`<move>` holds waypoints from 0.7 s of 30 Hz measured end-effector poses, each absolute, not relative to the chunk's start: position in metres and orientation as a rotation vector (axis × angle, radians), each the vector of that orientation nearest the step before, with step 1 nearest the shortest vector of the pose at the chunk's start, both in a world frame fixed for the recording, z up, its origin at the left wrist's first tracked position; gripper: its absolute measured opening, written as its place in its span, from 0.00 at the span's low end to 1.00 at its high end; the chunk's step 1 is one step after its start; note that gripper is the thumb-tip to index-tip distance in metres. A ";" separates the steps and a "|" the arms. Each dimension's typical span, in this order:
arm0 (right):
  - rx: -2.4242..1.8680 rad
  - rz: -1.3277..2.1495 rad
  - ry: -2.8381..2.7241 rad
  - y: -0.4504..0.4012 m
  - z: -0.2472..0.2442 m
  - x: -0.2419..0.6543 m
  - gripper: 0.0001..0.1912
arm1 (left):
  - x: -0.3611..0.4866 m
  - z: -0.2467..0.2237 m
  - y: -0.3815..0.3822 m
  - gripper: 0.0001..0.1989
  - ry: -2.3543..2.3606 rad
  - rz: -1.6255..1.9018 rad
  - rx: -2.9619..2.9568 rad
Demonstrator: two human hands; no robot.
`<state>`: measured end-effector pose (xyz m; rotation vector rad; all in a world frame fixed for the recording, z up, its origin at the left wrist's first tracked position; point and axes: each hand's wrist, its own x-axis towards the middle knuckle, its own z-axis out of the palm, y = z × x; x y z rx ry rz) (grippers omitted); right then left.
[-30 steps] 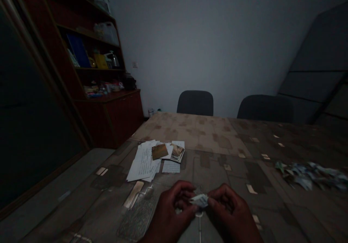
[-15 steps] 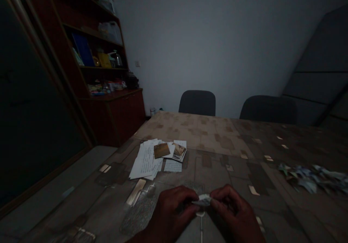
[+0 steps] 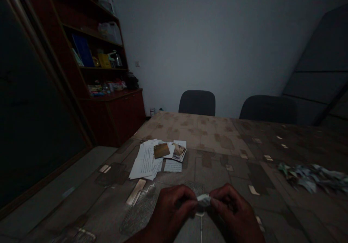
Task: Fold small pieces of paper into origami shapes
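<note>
White paper shows at 6 o'clock in the view, near the counter's close edge: a small folded slip (image 3: 203,200) pinched between the two hands. The left hand (image 3: 172,209) and the right hand (image 3: 234,209) are both closed around it, fingers curled, each gripping one end, with the knuckles facing up and the slip's middle showing between them. A thin white cord (image 3: 201,228) runs on the counter (image 3: 206,136) just below the slip. At 8 o'clock from the hands, beside the left wrist, lies a flat clear plastic case (image 3: 139,210). At 11 o'clock, well apart from them, sit handwritten sheets (image 3: 144,161), with a brown card (image 3: 161,150) and a photograph (image 3: 178,152) on top. At 3 o'clock, a heap of folded blue-green paper pieces (image 3: 310,177) lies near the counter's right side. Two dark chairs (image 3: 197,103) stand beyond the far edge at 12 o'clock, and a wooden bookcase (image 3: 108,116) stands against the wall at 10 o'clock.
</note>
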<state>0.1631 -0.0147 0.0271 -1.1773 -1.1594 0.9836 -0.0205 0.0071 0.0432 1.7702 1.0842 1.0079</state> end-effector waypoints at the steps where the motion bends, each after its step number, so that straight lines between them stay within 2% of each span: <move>1: -1.179 0.981 -1.158 -0.015 0.027 0.163 0.13 | -0.020 0.043 0.007 0.08 1.076 1.014 1.746; 7: -1.119 1.014 -1.127 -0.014 0.025 0.161 0.13 | -0.016 0.044 0.008 0.06 1.005 1.113 1.647; 13: -1.187 0.984 -1.114 -0.010 0.021 0.167 0.13 | -0.019 0.043 0.010 0.07 1.122 1.136 1.600; 18: -1.205 0.900 -1.152 -0.013 0.024 0.167 0.14 | -0.018 0.036 0.013 0.05 0.966 1.122 1.422; 21: -1.215 0.858 -1.188 -0.017 0.026 0.167 0.14 | -0.016 0.036 0.010 0.13 0.995 1.055 1.457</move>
